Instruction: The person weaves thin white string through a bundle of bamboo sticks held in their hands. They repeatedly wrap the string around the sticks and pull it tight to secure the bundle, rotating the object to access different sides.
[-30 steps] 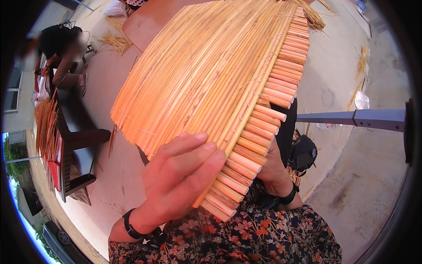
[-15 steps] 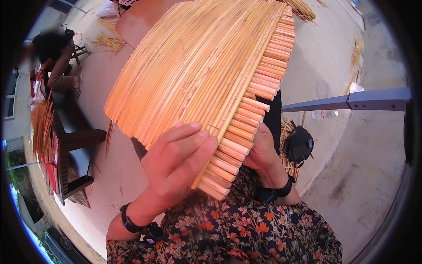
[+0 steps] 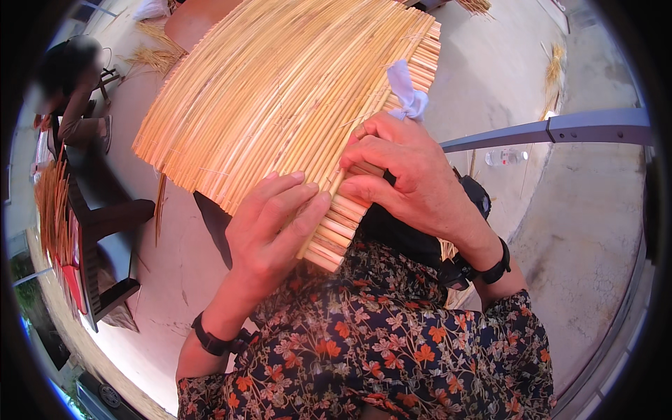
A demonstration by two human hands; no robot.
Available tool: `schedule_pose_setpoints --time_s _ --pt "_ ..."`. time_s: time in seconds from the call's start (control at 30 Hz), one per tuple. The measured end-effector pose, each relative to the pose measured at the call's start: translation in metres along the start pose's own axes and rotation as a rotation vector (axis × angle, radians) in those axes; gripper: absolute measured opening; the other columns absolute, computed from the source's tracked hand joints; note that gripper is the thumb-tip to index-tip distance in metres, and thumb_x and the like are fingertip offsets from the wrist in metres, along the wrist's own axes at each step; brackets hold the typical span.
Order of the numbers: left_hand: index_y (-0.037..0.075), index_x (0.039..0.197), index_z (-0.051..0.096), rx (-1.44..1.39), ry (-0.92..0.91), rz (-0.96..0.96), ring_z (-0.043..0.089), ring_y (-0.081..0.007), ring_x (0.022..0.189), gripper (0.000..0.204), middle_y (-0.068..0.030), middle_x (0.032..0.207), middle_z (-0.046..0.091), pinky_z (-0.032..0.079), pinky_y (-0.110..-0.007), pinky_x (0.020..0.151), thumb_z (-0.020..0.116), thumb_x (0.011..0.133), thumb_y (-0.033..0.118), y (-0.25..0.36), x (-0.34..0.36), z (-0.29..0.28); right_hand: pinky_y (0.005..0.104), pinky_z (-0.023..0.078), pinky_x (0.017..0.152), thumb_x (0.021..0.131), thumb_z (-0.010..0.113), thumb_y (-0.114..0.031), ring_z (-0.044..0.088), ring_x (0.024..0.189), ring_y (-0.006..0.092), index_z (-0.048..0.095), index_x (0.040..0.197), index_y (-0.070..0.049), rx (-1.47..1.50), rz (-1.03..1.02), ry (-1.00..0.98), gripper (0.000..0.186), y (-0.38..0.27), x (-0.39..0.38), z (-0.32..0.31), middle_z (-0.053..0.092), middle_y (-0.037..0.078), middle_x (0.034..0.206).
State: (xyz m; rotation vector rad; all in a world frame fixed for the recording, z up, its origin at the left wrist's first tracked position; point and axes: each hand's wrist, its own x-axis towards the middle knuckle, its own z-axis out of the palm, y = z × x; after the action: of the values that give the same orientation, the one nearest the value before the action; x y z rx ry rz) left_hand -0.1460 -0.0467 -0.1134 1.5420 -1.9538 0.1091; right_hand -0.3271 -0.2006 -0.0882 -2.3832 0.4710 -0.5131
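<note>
A large mat of straw-coloured reeds (image 3: 280, 98) lies slanting in front of me, bound with thin thread near its right edge. Cut reed ends (image 3: 329, 241) stick out there past a lengthwise rod. My left hand (image 3: 269, 220) grips the near edge, its fingers laid over the top and its thumb hidden. Over the right edge, my right hand (image 3: 413, 175) has its fingers curled and pinched among the reed ends; what they pinch is hidden. A knotted whitish cloth strip (image 3: 409, 94) shows just beyond that hand, and I cannot tell what it is fastened to.
A metal bar (image 3: 546, 131) juts in from the right, near a clear plastic bottle (image 3: 505, 157). A black bag (image 3: 476, 196) sits beside my right forearm. At left are a dark wooden bench (image 3: 115, 217), reed bundles (image 3: 52, 196) and a seated person (image 3: 73, 91).
My right hand has come up from under the mat's right edge onto its top. The whitish cloth strip has come into view. The mat has shifted left and slightly up in the picture.
</note>
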Motion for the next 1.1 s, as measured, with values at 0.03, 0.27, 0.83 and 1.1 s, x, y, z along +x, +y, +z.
schedule_pose_setpoints --time_s 0.03,0.27,0.83,1.1 --pt "0.006 0.104 0.074 -0.010 0.005 0.005 0.065 -0.0275 0.104 0.033 -0.0076 0.106 0.068 0.054 -0.041 0.092 0.066 0.071 0.009 -0.001 -0.001 0.000 0.0363 0.046 0.076 0.082 0.073 -0.010 0.059 0.087 0.0269 0.065 0.092 -0.005 0.055 -0.037 -0.029 0.014 0.004 0.009 0.005 0.061 0.007 0.090" --pt "0.004 0.103 0.074 -0.044 0.034 0.001 0.067 -0.0268 0.103 0.029 -0.0077 0.105 0.069 0.053 -0.042 0.094 0.068 0.075 0.007 -0.006 -0.010 -0.006 0.0397 0.044 0.074 0.080 0.072 -0.012 0.057 0.085 0.0299 0.060 0.086 -0.008 0.188 -0.305 -0.137 0.014 0.017 0.034 0.024 0.056 0.008 0.087" --pt "0.005 0.103 0.074 -0.084 -0.024 0.029 0.067 -0.0250 0.103 0.028 -0.0067 0.105 0.070 0.052 -0.043 0.094 0.069 0.075 0.007 -0.008 -0.003 -0.009 0.0366 0.049 0.068 0.080 0.069 -0.012 0.058 0.081 0.0272 0.058 0.083 -0.005 0.206 -0.427 -0.062 0.013 0.023 0.034 0.028 0.053 0.008 0.084" --pt "0.003 0.109 0.072 -0.106 -0.147 0.026 0.064 -0.0278 0.107 0.034 -0.0099 0.111 0.068 0.051 -0.045 0.096 0.070 0.075 0.009 -0.007 -0.004 -0.016 0.0228 0.050 0.064 0.097 0.059 -0.013 0.062 0.070 0.0076 0.058 0.090 0.000 0.987 0.078 -0.083 0.015 0.006 0.050 0.024 0.065 0.003 0.078"
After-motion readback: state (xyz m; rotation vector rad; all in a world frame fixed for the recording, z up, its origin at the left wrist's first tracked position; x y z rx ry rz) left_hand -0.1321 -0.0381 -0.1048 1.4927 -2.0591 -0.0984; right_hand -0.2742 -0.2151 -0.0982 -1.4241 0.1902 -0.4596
